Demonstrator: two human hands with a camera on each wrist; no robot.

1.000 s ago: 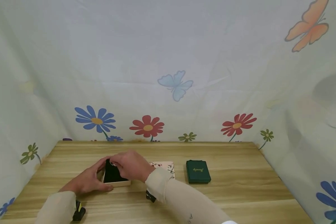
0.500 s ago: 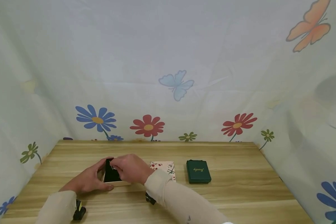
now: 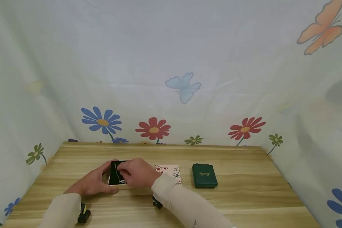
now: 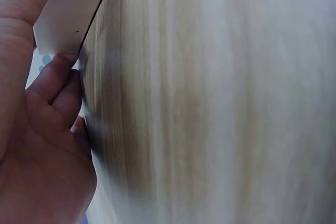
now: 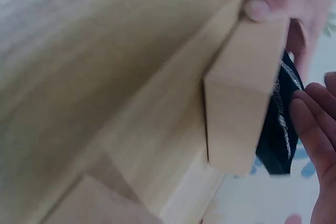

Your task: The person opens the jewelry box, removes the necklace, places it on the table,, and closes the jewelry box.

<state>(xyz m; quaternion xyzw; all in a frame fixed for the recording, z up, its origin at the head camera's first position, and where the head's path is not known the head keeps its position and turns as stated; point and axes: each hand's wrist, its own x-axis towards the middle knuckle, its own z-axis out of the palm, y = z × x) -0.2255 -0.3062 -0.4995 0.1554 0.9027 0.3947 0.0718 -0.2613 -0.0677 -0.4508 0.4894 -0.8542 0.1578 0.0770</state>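
In the head view, a pale pink jewellery box (image 3: pixel 122 187) lies at the left of the table with a black pad (image 3: pixel 112 179) in it. A thin silver chain (image 3: pixel 122 181) stretches across the pad. My left hand (image 3: pixel 95 182) grips the box's left end, thumb at the front and fingers behind. My right hand (image 3: pixel 139 173) is over the pad's right part, hiding much of it. In the right wrist view, fairly straight fingers (image 5: pixel 315 129) touch the pad beside the chain (image 5: pixel 285 127), and the pad stands above the box's rim.
A pale square lid or box with a floral print (image 3: pixel 175 172) lies to the right, partly under the right forearm. Farther right is a dark green jewellery box (image 3: pixel 205 175) with gold lettering. A printed cloth (image 3: pixel 216 110) hangs behind the wooden table (image 3: pixel 245 190).
My right hand has shifted from the pad's far left corner to its right part, and the chain now shows lying along the pad. The left hand keeps its hold on the box.
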